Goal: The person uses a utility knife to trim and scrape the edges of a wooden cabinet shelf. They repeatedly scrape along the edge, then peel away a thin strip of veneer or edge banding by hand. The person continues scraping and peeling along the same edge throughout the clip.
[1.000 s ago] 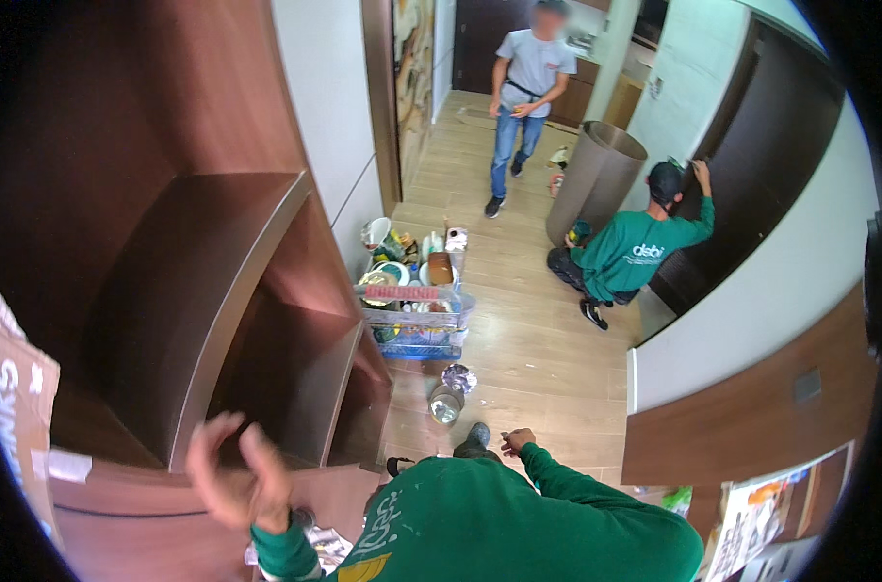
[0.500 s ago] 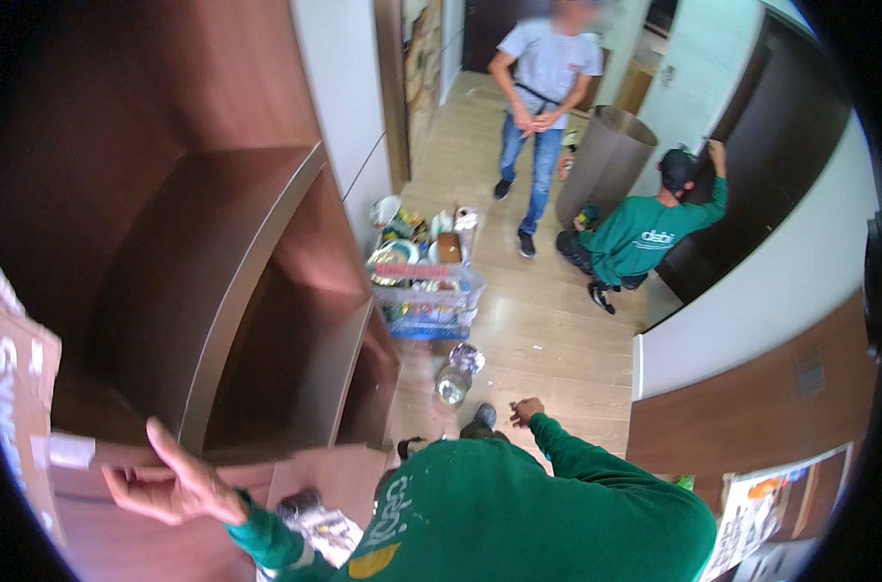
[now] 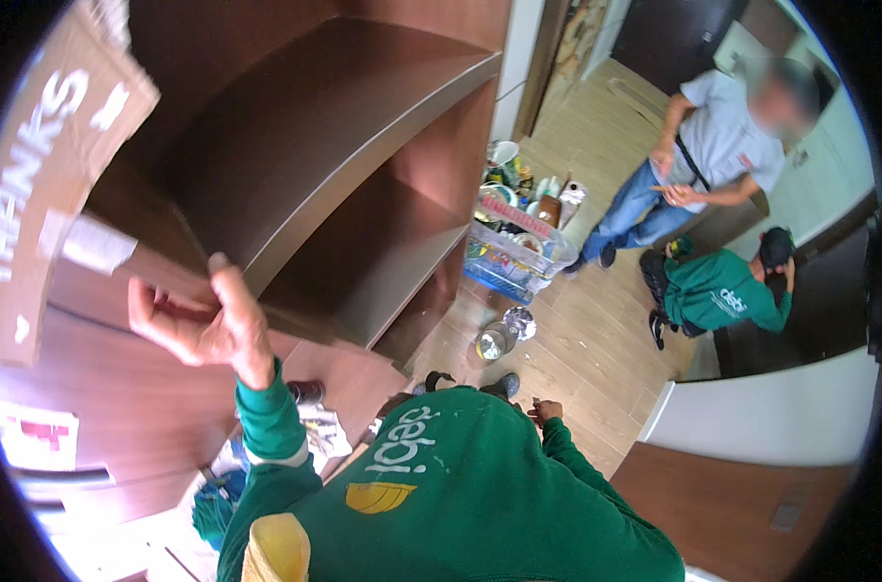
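Note:
My left hand (image 3: 213, 320) is raised at the brown curved shelving unit (image 3: 354, 145), just below the metal-coloured edge of its upper shelf, with fingers apart and half bent and nothing in them; whether it touches the wood I cannot tell. A cardboard piece (image 3: 43, 184) with white lettering and a white tape strip (image 3: 97, 247) are left of that hand. Lower and to the right, beside my green-clad body, my right hand (image 3: 546, 412) is closed around something small that I cannot make out. Beyond my feet, a clear container (image 3: 494, 341) and crumpled foil (image 3: 521, 320) lie on the floor.
A plastic crate (image 3: 519, 262) of cans and supplies stands by the shelving. A co-worker in grey (image 3: 708, 136) stands behind it, hands at the waist; another in green (image 3: 722, 291) crouches at a dark door (image 3: 800, 330). A wooden panel (image 3: 713, 495) is at lower right.
My left hand has risen along the shelving. The view has swung, moving the scene rightward and bringing more cardboard into sight. The standing co-worker has come closer.

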Available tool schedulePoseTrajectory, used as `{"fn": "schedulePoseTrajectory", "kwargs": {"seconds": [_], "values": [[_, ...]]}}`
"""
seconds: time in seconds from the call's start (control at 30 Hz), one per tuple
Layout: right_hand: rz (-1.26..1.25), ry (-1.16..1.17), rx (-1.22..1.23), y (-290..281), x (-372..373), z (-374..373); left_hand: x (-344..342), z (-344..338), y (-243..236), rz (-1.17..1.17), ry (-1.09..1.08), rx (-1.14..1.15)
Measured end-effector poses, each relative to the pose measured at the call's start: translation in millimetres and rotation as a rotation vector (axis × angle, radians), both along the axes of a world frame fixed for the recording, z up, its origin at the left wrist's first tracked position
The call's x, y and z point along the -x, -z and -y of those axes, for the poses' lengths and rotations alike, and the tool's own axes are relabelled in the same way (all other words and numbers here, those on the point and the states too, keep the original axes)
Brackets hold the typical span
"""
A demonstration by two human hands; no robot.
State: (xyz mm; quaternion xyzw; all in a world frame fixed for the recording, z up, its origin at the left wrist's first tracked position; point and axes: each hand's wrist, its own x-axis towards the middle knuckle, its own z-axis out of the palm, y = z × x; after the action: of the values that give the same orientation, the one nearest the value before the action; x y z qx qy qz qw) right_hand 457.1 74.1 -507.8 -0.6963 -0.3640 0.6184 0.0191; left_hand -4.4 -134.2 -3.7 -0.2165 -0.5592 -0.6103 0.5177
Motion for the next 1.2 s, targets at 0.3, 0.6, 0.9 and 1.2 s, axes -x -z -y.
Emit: {"fn": "schedulePoseTrajectory", "kwargs": {"seconds": [0.3,0.6,0.9,1.2], "values": [[-0.018,-0.047,-0.073,-6,17,-22,-15,32,18,-0.059,-0.077,0.403],[-0.072,-0.04,-0.058,-2,27,-39,-26,37,34,0.08,-0.078,0.459],[-0.218,-0.103,-0.078,28,10,-46,-11,11,20,0.12,-0.053,0.29],[-0.094,-0.064,-0.049,12,27,-32,14,-8,29,0.245,0.144,0.068]]}}
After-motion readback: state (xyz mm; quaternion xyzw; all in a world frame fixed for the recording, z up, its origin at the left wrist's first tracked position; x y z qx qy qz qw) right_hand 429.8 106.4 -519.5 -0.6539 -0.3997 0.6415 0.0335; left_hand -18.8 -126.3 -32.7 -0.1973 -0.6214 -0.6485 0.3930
